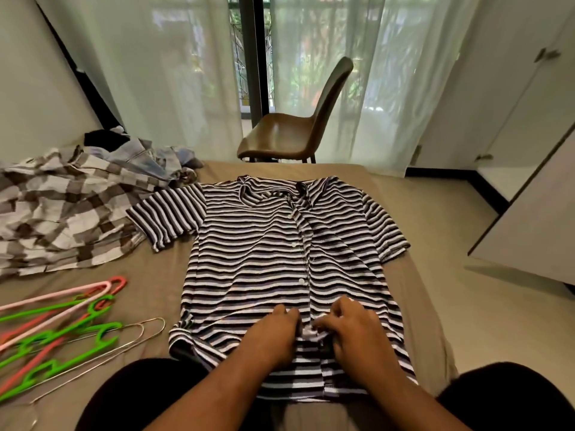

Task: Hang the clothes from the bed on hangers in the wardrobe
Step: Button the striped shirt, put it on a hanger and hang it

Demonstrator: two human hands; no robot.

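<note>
While plastic hangers [62,332] lie at nine o'clock, left hand [273,332] and right hand [351,331] pinch the placket of the nubby striped shirt [264,244].

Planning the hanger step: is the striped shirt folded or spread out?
Spread: the striped shirt lies flat on the bed, front up, sleeves out.

striped shirt [255,250] looks like nubby terry cloth, hangers [56,343] are glossy plastic plus thin bare wire, chair [295,132] smooth and shiny
</note>
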